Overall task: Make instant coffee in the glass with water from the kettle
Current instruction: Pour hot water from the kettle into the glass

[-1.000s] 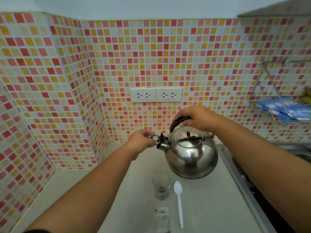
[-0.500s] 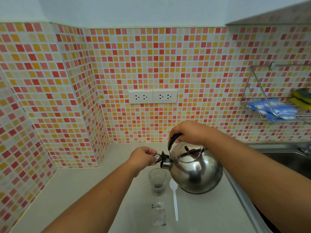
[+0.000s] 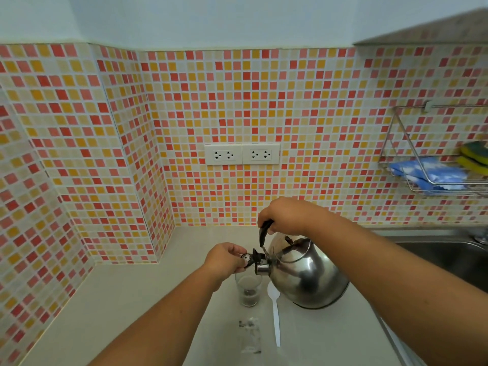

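Observation:
A shiny steel kettle (image 3: 306, 273) hangs tilted to the left above the counter, its spout right over a small clear glass (image 3: 248, 290) with dark coffee powder at the bottom. My right hand (image 3: 286, 215) grips the kettle's black handle. My left hand (image 3: 225, 258) pinches the black spout cap (image 3: 249, 257) and holds it flipped open. I cannot see any water stream.
A white plastic spoon (image 3: 275, 313) lies right of the glass, and a torn clear sachet (image 3: 249, 335) lies in front of it. A steel sink (image 3: 449, 249) is at the right, below a wire rack (image 3: 433, 178) with a blue cloth and sponges. Two sockets (image 3: 241, 154) are on the tiled wall.
The kettle has been lifted and tipped further left, so its spout now sits over the glass. My left hand stayed on the spout cap and moved along with it.

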